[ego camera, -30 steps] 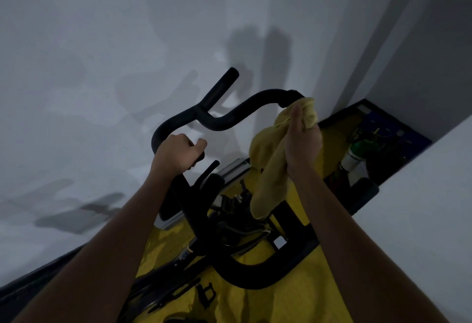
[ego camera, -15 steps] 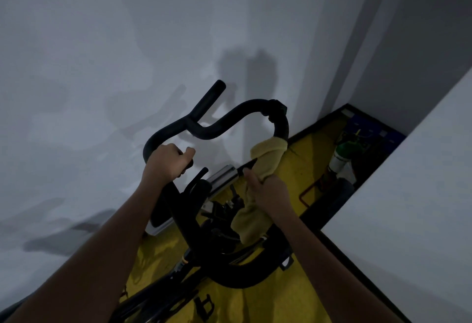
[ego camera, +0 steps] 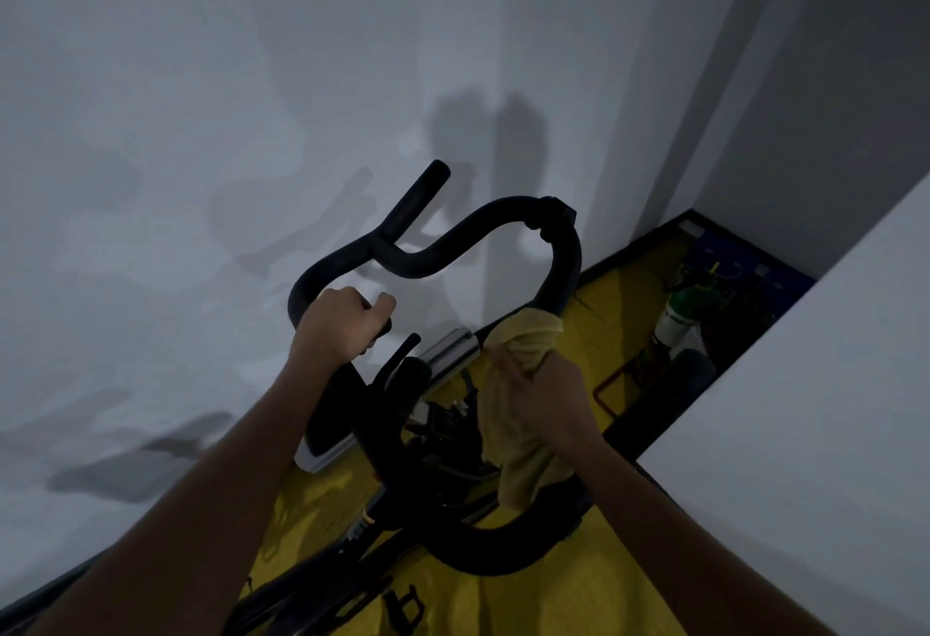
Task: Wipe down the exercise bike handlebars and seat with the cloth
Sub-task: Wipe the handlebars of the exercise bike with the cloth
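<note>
The exercise bike's black handlebars (ego camera: 453,253) curve across the middle of the view, with one horn pointing up toward the wall. My left hand (ego camera: 342,323) is closed around the left bar. My right hand (ego camera: 548,394) grips a yellow cloth (ego camera: 523,439) that is wrapped round the lower part of the right bar, with the rest of the cloth hanging below my fist. The seat is not in view.
A pale wall (ego camera: 201,132) stands close behind the bike, and a white ledge or wall (ego camera: 805,409) rises on the right. The floor is yellow (ego camera: 594,600). In the far right corner stand a green bottle (ego camera: 684,313) and dark clutter.
My right hand has slid the cloth from the top bend of the right bar down its side to the lower part. My left hand has kept its hold on the left bar.
</note>
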`<state>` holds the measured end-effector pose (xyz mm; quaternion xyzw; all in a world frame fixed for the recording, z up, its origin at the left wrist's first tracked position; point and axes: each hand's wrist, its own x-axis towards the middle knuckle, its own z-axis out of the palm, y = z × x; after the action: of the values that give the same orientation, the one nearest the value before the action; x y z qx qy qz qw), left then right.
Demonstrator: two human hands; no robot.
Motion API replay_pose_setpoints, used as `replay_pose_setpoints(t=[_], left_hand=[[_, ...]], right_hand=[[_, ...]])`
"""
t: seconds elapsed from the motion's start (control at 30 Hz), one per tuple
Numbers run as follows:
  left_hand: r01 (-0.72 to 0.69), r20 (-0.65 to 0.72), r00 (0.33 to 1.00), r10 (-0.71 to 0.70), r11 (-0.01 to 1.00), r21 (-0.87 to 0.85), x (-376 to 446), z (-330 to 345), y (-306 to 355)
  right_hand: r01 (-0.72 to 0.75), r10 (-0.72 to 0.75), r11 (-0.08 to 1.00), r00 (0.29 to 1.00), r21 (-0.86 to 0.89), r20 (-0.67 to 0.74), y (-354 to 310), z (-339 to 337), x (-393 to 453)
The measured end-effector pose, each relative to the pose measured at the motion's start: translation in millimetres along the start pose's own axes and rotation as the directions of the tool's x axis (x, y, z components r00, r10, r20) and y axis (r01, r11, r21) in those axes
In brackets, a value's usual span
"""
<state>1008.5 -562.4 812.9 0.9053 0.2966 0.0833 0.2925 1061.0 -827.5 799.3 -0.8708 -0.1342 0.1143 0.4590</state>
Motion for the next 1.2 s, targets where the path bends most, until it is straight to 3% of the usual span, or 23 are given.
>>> replay_pose_setpoints(t=[0.1, 0.2, 0.3, 0.43, 0.7, 0.8, 0.93, 1.07, 1.2], left_hand=[[-0.005, 0.01, 1.0, 0.005, 1.0, 0.007, 1, 1, -2], [-0.012, 0.004, 1.0, 0.012, 1.0, -0.004, 1, 0, -2], [-0.018, 0.004, 1.0, 0.018, 1.0, -0.008, 0, 0, 0], [-0.02, 0.007, 1.0, 0.02, 1.0, -0.017, 0, -3, 2], [-0.003, -0.002, 1.0, 0.003, 1.0, -0.006, -4, -3, 7], [-0.001, -0.005, 1.0, 0.001, 1.0, -0.017, -6, -3, 8], [-0.002, -0.012, 1.0, 0.002, 1.0, -0.019, -8, -2, 8], [-0.011, -0.016, 1.0, 0.01, 1.0, -0.02, -10, -2, 8], [-0.004, -0.015, 1.0, 0.004, 1.0, -0.025, -9, -2, 8]], right_hand=[[-0.054, 0.081, 0.969, 0.991, 0.242, -0.104, -11, 4, 24], [-0.126, 0.257, 0.864, 0.943, 0.487, -0.213, -32, -3, 55], [-0.077, 0.284, 0.854, 0.898, 0.515, -0.336, -54, -22, 86], [-0.018, 0.253, 0.86, 0.883, 0.511, -0.396, -60, -25, 99], [-0.07, 0.252, 0.813, 0.937, 0.577, -0.241, -33, -14, 65], [-0.128, 0.243, 0.857, 0.954, 0.498, -0.173, -22, -3, 46], [-0.169, 0.182, 0.95, 0.983, 0.262, -0.026, -6, 5, 21], [-0.027, 0.059, 0.986, 0.98, -0.164, 0.191, 9, -4, -4], [0.079, -0.005, 0.942, 0.975, -0.327, 0.22, 23, -8, -20]])
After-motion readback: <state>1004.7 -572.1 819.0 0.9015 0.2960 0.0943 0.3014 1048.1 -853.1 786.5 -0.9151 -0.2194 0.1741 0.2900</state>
